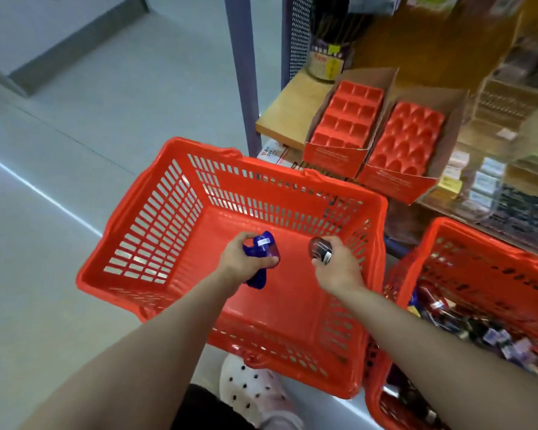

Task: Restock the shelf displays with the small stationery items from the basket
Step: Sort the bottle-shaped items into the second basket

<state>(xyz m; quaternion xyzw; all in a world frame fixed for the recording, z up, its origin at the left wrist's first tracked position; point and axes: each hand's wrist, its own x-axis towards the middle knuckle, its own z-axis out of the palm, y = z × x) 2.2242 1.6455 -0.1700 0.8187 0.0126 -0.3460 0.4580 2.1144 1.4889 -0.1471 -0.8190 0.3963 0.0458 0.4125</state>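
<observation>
We're at the pick-up step: both hands are down inside the big orange slatted plastic basket (174,212), which looks bare apart from what we're holding. Two baskets in total; the second orange plastic basket (479,259), right of our right hand, has a heap of small dark and purple packs in it, too jumbled to count.

Beyond our hands on the wooden shelf (289,116) sit two orange cardboard display boxes with moulded trays (348,119), both with every pocket unfilled.

Our left hand (239,259) is curled round a clutch of blue plastic items (258,265), maybe two or three. Our right hand (339,262) pinches one dark rounded item (319,248). Next move, we reckon: lift out and seat them in the tray pockets.
</observation>
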